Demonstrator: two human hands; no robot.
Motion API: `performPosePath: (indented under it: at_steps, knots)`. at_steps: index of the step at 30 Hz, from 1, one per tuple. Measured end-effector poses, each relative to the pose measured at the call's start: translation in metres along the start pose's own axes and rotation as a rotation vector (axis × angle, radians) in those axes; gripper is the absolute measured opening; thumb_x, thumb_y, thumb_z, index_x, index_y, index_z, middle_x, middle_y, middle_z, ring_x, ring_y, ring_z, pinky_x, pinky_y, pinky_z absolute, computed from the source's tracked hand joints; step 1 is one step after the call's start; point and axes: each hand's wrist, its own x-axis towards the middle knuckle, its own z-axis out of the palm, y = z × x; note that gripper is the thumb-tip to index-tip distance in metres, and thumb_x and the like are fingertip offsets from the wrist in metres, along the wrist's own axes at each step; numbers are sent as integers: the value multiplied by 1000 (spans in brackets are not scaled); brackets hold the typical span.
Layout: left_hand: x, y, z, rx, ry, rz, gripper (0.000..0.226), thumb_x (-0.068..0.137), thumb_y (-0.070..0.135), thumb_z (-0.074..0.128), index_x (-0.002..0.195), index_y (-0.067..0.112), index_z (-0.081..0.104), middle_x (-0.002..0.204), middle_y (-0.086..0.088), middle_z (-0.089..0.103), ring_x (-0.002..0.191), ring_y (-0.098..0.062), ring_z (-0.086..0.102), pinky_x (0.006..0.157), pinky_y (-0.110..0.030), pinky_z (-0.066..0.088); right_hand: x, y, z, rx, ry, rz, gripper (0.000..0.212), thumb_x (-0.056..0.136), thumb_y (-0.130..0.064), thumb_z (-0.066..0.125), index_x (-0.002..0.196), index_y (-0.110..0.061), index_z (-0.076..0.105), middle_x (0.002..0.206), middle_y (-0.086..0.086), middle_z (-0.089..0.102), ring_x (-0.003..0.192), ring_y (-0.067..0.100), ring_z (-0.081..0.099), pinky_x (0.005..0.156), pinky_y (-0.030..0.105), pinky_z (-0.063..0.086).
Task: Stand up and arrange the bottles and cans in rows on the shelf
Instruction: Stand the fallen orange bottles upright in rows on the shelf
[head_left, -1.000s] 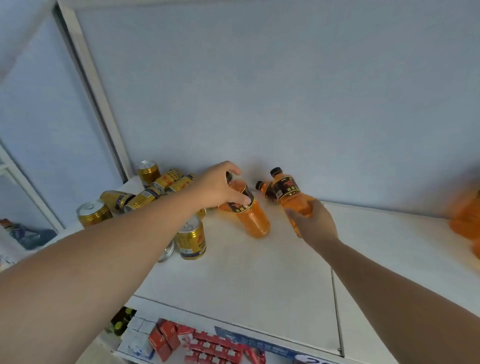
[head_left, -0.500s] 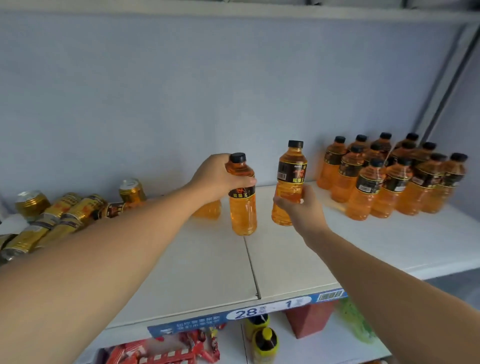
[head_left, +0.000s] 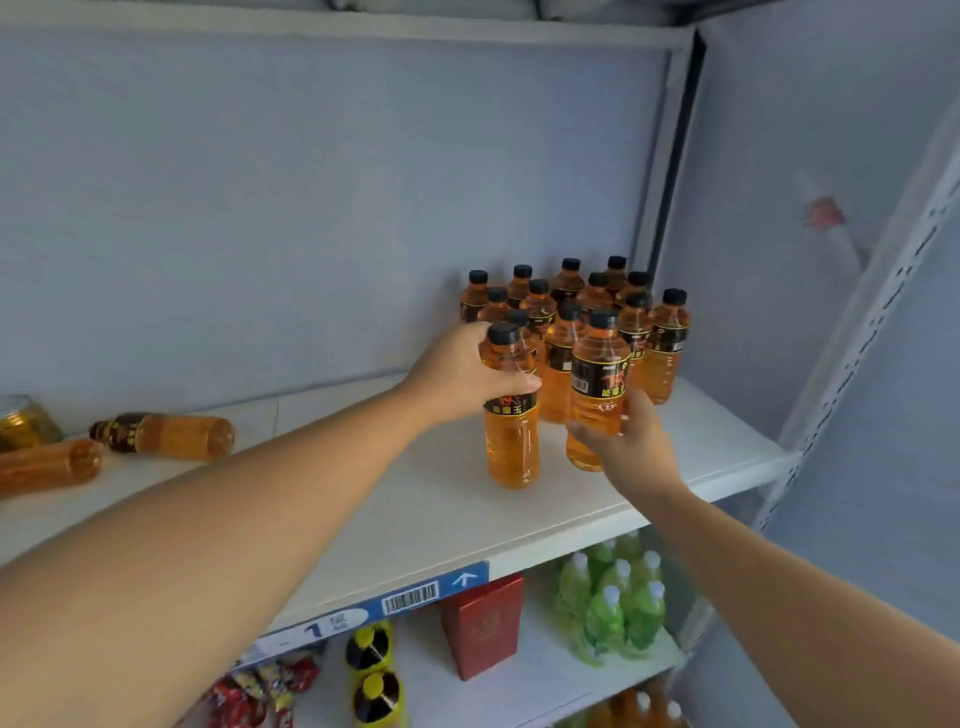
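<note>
My left hand (head_left: 462, 376) grips an upright orange bottle (head_left: 511, 447) by its upper part, its base on or just above the white shelf (head_left: 363, 525). My right hand (head_left: 631, 447) holds a second upright orange bottle (head_left: 597, 379) from below and behind, right beside the first. Both stand just in front of a group of several upright orange bottles (head_left: 571, 306) with black caps at the shelf's right rear. Two more orange bottles lie on their sides at the left: one (head_left: 166, 434) with a black label, one (head_left: 47, 465) at the frame edge. A gold can (head_left: 23, 423) shows far left.
The shelf ends at a grey side panel (head_left: 779, 260) on the right and a grey back wall. Below the blue price strip (head_left: 374, 608) a lower shelf holds green bottles (head_left: 613, 597), a red box (head_left: 483, 623), yellow bottles (head_left: 371, 670) and red packets (head_left: 260, 691).
Both hands have carried their upright bottles to the right, up to the standing group. The view has swung right, so the gold cans have mostly left the frame.
</note>
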Motion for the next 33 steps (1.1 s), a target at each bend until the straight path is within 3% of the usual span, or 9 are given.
performPosePath:
  at_steps: [2, 6, 10, 14, 16, 18, 20, 25, 33]
  knots:
    - [15, 17, 37, 12, -10, -3, 40, 67, 52, 87, 100, 40, 68, 92, 29, 72, 87, 9, 67, 71, -16, 52, 18, 21, -31, -23, -1, 3, 56, 78, -42, 81, 125, -41, 50, 103, -24, 66, 93, -2, 63, 73, 28, 49]
    - [43, 46, 100, 84, 11, 8, 60, 66, 56, 85, 118, 35, 65, 117, 16, 70, 104, -7, 64, 89, -35, 54, 49, 55, -82, -48, -5, -2, 58, 80, -37, 81, 128, -40, 49, 108, -22, 64, 95, -1, 61, 74, 27, 46]
    - [65, 65, 142, 119, 22, -19, 70, 67, 61, 83, 126, 29, 62, 124, 11, 67, 109, -12, 61, 82, -27, 49, 74, 79, -112, -48, -4, 36, 51, 80, -32, 81, 117, -42, 47, 102, -22, 62, 96, 10, 63, 79, 35, 50]
    - [88, 77, 170, 137, 2, -34, 68, 70, 54, 85, 127, 27, 62, 127, 8, 66, 113, -15, 62, 90, -34, 53, 91, 96, -127, -41, -11, 37, 51, 78, -31, 79, 117, -40, 47, 98, -22, 61, 90, 2, 61, 66, 25, 45]
    - [95, 78, 181, 149, 11, -40, 70, 71, 53, 85, 130, 27, 60, 133, 7, 64, 115, -15, 60, 87, -29, 51, 96, 106, -129, -41, -20, 46, 52, 78, -28, 78, 118, -40, 47, 97, -20, 62, 90, 4, 61, 67, 27, 46]
    - [100, 78, 188, 138, 22, -18, 67, 72, 53, 84, 129, 31, 59, 132, 9, 64, 109, -9, 59, 75, -16, 42, 102, 113, -130, -37, -21, 52, 51, 77, -29, 76, 117, -41, 47, 97, -20, 63, 90, 4, 61, 69, 28, 47]
    - [104, 78, 192, 153, 18, 7, 66, 73, 55, 82, 130, 33, 58, 131, 11, 65, 106, -6, 58, 73, -14, 38, 107, 120, -130, -26, -20, 50, 51, 77, -31, 76, 116, -43, 47, 96, -21, 63, 89, 3, 62, 67, 25, 45]
    - [103, 68, 195, 117, 28, -3, 59, 76, 57, 78, 126, 36, 56, 121, 18, 68, 109, -7, 64, 90, -34, 56, 114, 135, -127, -30, -75, 24, 61, 80, -31, 79, 121, -53, 39, 103, -32, 59, 94, -3, 59, 76, 23, 45]
    - [99, 63, 203, 82, 66, -28, 57, 78, 57, 76, 127, 38, 55, 119, 20, 68, 108, -5, 64, 91, -36, 57, 119, 142, -124, -13, -106, 22, 65, 82, -34, 79, 127, -56, 37, 109, -36, 57, 100, -4, 58, 85, 25, 46]
